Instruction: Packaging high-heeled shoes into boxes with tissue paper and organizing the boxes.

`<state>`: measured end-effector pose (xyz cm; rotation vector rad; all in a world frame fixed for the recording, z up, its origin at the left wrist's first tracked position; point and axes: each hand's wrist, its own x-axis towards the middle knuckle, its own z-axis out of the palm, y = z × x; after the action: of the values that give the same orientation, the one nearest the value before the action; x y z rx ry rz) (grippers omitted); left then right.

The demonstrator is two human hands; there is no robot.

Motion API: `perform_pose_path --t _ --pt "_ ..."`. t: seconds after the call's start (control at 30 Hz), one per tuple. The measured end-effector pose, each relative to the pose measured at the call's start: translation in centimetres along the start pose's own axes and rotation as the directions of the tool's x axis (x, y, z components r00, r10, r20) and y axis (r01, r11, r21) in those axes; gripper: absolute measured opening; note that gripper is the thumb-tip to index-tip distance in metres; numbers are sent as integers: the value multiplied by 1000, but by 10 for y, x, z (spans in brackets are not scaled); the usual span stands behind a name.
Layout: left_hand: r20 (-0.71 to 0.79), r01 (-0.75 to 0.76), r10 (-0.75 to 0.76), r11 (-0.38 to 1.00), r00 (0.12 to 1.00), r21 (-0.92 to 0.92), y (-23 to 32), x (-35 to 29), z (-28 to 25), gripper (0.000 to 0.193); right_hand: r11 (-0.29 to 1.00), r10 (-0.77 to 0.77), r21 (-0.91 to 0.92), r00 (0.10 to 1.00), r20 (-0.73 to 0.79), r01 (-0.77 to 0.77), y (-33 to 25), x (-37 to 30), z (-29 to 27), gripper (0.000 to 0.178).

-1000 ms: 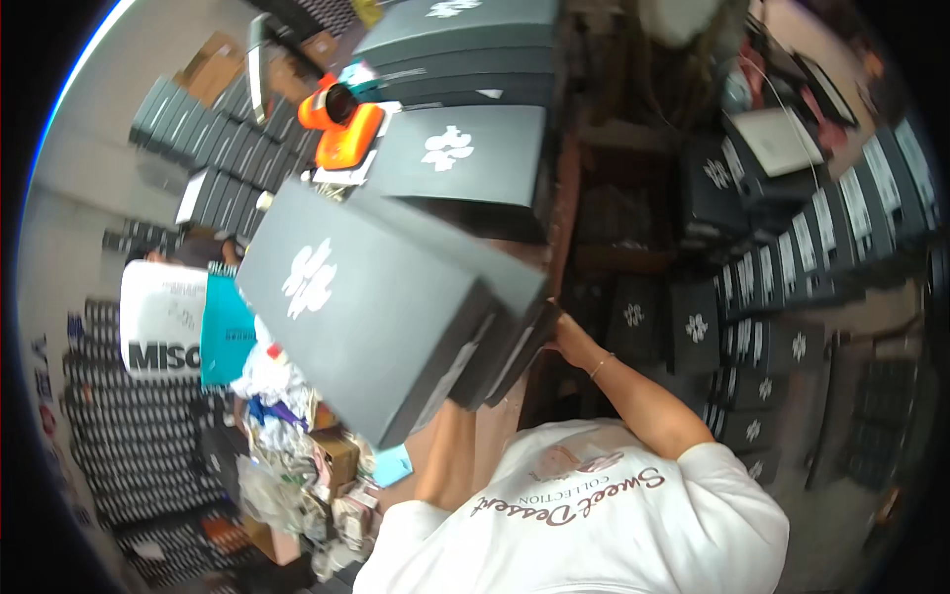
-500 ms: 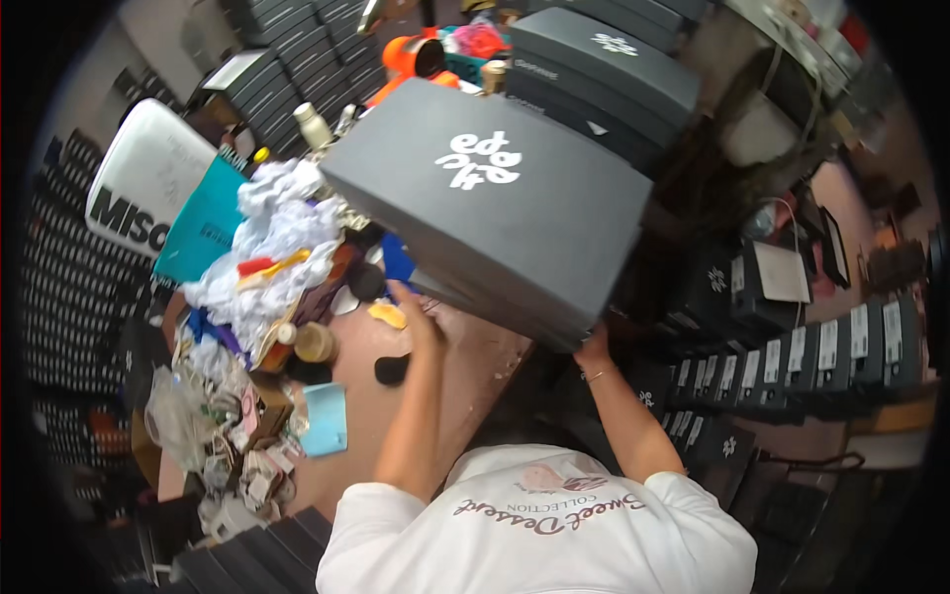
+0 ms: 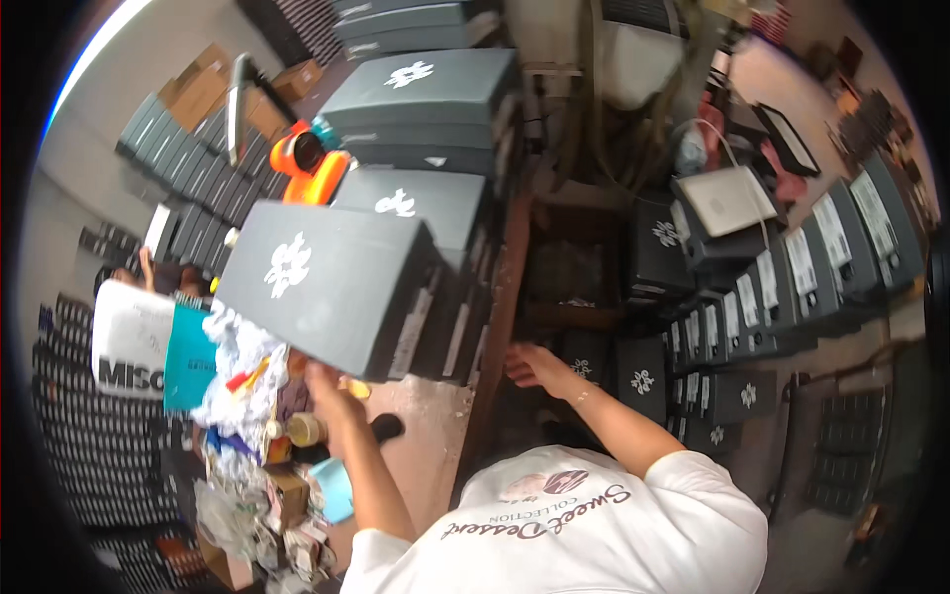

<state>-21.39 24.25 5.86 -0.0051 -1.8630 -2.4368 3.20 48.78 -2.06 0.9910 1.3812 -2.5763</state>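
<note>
A large dark grey shoe box with a white emblem on its lid sits at a slant at the left side of the table, against other boxes. My left hand is at its near lower edge; its fingers are blurred and partly hidden there. Apart from the boxes, my right hand hangs beyond the table's right edge, fingers stretched out and holding nothing. Right behind the slanted box stands another grey shoe box, and farther back a taller stack of boxes.
Crumpled white paper, a round jar and a light blue sheet lie left on the pinkish table. An orange tape dispenser stands farther back. Rows of labelled boxes line the right side. Another person's arm shows far left.
The large shoe box has moved left and down beside the other boxes. My right hand has let go of it and drawn away. The view has turned to the right.
</note>
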Motion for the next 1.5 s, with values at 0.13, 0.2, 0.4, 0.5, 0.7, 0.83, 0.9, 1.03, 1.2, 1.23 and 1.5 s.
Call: perform_pose_path --t 0.13,0.2,0.4,0.5,0.7,0.83,0.9,1.03,1.2,1.23,1.5 --pt "-50 697 -716 691 696 -190 -150 12 -69 24 956 217 -251 942 254 -153 39 -16 12 33" --pt "-136 689 -767 628 627 -362 -190 18 -95 29 898 299 -418 887 351 -138 35 -22 58 27" --pt "-475 740 -689 663 548 -108 -187 44 -66 36 784 417 -610 828 375 -119 34 16 112 28" --pt "-501 763 -587 577 636 292 -220 36 -82 27 758 407 -637 864 294 -140 33 36 124 26" --pt "-321 461 -353 451 879 764 -212 36 -94 25 769 333 -635 890 313 -64 31 65 152 27" --pt "202 -133 -172 345 964 929 -151 42 -77 22 676 -40 -671 925 379 304 32 100 184 31" --pt "401 -346 -145 300 904 889 -152 47 -81 23 696 -31 -680 955 294 231 49 119 186 35" --pt "508 -467 -327 202 796 861 -164 75 -86 16 706 -74 -689 985 155 162 85 153 185 40" --pt "608 -608 -334 116 721 785 -190 80 -105 14 713 -171 -682 983 61 166 82 168 190 47" --pt "635 -637 -330 117 698 762 -192 80 -112 15 725 -176 -672 984 36 154 78 163 193 48" --pt "492 -531 -343 -22 800 847 -86 78 -164 10 695 -195 -686 975 108 215 86 162 191 42"
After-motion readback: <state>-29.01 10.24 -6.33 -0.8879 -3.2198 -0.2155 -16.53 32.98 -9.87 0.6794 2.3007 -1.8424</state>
